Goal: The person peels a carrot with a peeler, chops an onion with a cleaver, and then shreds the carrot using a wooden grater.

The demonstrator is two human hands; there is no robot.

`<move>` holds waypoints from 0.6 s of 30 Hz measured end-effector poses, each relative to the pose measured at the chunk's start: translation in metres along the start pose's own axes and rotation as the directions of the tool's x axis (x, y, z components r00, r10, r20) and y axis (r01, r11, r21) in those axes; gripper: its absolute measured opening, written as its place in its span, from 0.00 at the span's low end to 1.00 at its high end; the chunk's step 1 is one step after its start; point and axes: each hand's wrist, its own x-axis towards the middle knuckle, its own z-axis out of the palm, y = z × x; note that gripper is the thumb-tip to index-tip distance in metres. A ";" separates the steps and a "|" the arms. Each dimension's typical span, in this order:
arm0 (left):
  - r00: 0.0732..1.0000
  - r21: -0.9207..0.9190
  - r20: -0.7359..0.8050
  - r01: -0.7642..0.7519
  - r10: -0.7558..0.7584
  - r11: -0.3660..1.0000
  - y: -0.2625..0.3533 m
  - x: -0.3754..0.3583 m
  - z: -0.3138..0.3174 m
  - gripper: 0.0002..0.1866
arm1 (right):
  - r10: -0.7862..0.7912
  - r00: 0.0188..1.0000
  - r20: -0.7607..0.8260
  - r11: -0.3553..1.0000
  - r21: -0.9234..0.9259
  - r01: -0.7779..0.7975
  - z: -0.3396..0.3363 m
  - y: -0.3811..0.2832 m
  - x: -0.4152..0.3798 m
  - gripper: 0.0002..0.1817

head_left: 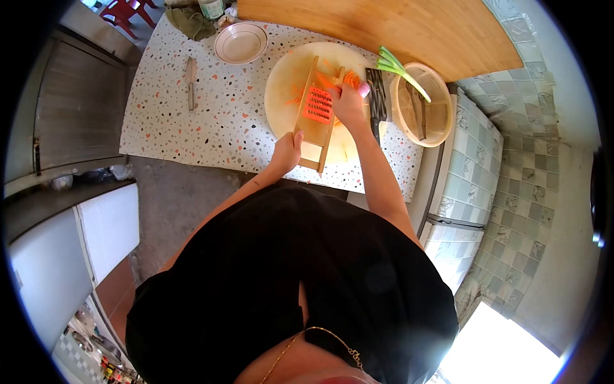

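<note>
A wooden grater (312,134) with an orange grating plate lies tilted over the round cutting board (280,89). My left hand (288,152) is closed around the grater's near left edge. Over the grater's right side, my right hand (348,104) is closed on a piece of carrot (326,83), whose orange end points up and left. Carrot shreds (351,79) lie on the board beyond my right hand, with a few more left of the grater. Something pink shows beside my right fingers; I cannot make out what it is.
A dark patterned cleaver (376,96) lies at the board's right edge. Beyond it stands a basket (446,112) with a green onion (403,69) across its rim. A bowl (241,43) and a small knife (190,83) sit to the left, near a dark cloth (190,24).
</note>
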 end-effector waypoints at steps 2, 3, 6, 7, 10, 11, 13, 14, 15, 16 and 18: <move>1.000 -0.025 0.013 0.012 -0.012 1.000 0.001 0.000 -0.001 0.24 | 0.149 0.984 0.098 0.980 0.118 -0.160 -0.017 -0.014 -0.019 0.21; 1.000 -0.030 0.014 0.013 -0.013 0.999 0.001 0.000 -0.002 0.24 | 0.265 0.940 0.217 0.880 0.343 -0.328 -0.020 -0.013 -0.028 0.22; 1.000 0.019 0.000 0.000 0.000 1.000 0.004 0.001 -0.004 0.24 | 0.347 0.877 0.333 0.722 0.502 -0.476 -0.024 -0.019 -0.070 0.25; 1.000 0.018 0.021 0.012 -0.013 1.000 0.005 0.002 -0.006 0.25 | 0.306 0.905 0.296 0.796 0.442 -0.414 -0.025 -0.024 -0.082 0.23; 0.998 0.019 0.056 0.030 -0.031 0.999 0.004 0.004 -0.006 0.25 | 0.132 0.990 0.047 0.946 0.293 -0.141 -0.018 -0.040 -0.115 0.16; 0.997 0.020 0.066 0.033 -0.034 0.999 0.003 0.004 -0.006 0.25 | 0.128 0.988 0.083 0.966 0.216 -0.143 -0.020 -0.046 -0.120 0.13; 0.998 0.036 0.055 0.028 -0.030 0.999 0.005 0.003 -0.006 0.25 | 0.060 0.996 0.063 0.988 0.140 -0.069 -0.015 -0.048 -0.122 0.13; 0.999 0.051 0.040 0.027 -0.029 0.998 0.006 0.004 -0.006 0.25 | -0.013 0.999 0.052 0.998 0.061 0.009 -0.013 -0.049 -0.122 0.13; 0.999 0.051 0.042 0.025 -0.027 0.998 0.007 0.004 -0.006 0.25 | 0.025 0.992 0.123 0.999 0.017 -0.027 -0.017 -0.057 -0.121 0.13; 0.999 0.052 0.045 0.013 -0.015 0.999 0.007 0.004 -0.007 0.25 | 0.028 0.992 0.122 0.999 0.017 -0.030 -0.016 -0.058 -0.121 0.13; 0.999 0.053 0.050 0.001 -0.004 0.999 0.007 0.005 -0.007 0.25 | 0.078 0.983 0.169 0.996 -0.045 -0.071 -0.013 -0.061 -0.121 0.14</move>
